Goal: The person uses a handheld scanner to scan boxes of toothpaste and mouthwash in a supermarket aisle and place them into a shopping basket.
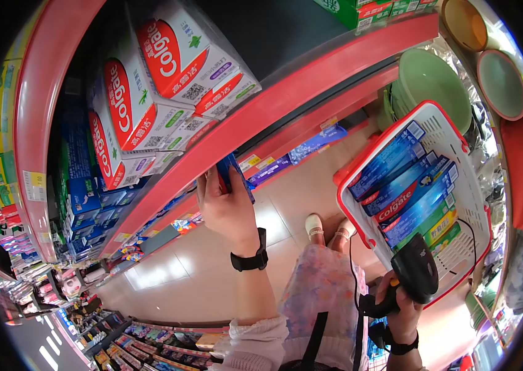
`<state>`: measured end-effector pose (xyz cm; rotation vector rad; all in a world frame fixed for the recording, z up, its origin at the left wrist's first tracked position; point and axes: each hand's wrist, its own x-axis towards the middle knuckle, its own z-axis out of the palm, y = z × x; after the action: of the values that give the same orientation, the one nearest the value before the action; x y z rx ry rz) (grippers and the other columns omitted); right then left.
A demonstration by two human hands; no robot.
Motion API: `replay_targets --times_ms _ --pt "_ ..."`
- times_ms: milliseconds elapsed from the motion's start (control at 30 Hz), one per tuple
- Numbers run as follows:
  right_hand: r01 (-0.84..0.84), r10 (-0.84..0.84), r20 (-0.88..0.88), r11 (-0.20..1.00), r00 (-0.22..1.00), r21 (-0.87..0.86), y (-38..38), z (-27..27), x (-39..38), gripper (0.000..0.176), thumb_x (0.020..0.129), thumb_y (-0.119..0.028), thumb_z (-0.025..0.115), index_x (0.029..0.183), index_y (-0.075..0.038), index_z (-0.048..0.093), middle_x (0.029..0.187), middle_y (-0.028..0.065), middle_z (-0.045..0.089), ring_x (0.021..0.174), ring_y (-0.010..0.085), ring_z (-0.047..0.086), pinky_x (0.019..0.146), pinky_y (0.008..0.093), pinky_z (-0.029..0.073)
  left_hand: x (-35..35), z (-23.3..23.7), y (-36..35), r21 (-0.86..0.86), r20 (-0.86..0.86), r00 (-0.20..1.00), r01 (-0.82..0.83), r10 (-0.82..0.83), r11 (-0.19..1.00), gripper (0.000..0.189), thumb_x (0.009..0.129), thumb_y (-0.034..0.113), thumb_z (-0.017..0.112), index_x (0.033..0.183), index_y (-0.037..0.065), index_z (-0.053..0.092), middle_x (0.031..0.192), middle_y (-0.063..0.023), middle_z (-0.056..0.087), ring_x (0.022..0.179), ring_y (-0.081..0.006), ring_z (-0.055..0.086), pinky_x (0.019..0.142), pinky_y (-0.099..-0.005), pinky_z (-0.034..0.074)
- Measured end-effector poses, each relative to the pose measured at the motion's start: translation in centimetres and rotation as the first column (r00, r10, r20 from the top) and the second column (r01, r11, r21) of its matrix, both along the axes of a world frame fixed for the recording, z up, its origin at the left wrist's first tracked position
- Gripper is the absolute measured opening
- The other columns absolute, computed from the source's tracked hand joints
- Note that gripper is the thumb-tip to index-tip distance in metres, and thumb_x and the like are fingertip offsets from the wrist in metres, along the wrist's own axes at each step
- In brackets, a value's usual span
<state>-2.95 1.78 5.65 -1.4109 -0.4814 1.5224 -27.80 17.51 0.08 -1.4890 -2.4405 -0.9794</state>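
My left hand (227, 210), with a black strap at the wrist, is at the red shelf edge. Its fingers are closed round a narrow blue box (241, 184), mostly hidden by the hand and the shelf. In my right hand (402, 306) is a black barcode scanner (416, 267), its head over the lower part of a white basket with a red rim (343, 204). Several toothpaste boxes (407, 201) lie side by side in the basket, mostly blue, one marked Colgate. A black cable (353, 260) hangs near the scanner.
Stacked white and red Colgate boxes (169, 80) stand on the shelf above my left hand. The red shelf edge (311, 80) crosses the view. Green basins (431, 86) are behind the basket. Below are the tiled floor (212, 266) and my feet (315, 227).
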Motion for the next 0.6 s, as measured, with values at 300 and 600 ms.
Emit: replay_targets --times_ms 300,600 --pt "-0.013 0.013 0.006 1.000 1.000 0.019 0.2 -0.3 -0.6 0.045 0.082 -0.037 0.062 0.103 0.001 0.050 0.076 0.0117 0.057 0.056 0.0154 0.052 0.052 0.0257 0.042 -0.4 0.3 -1.6 -0.354 -0.207 0.906 0.282 -0.369 0.892 0.093 0.065 0.019 0.074 0.140 -0.001 0.022 0.136 -0.0316 0.029 0.126 -0.0469 0.028 0.101 -0.0509 0.030" --pt "0.026 -0.025 -0.028 0.999 0.999 0.028 0.4 -0.8 -0.5 0.046 0.081 -0.036 0.063 0.103 0.001 0.050 0.076 0.0117 0.056 0.055 0.0153 0.053 0.048 0.0244 0.042 -3.8 3.1 -0.6 -0.679 -0.166 0.729 0.404 -0.664 0.613 0.101 0.055 0.018 0.082 0.139 0.004 0.028 0.139 -0.0258 0.026 0.125 -0.0441 0.032 0.096 -0.0478 0.039"
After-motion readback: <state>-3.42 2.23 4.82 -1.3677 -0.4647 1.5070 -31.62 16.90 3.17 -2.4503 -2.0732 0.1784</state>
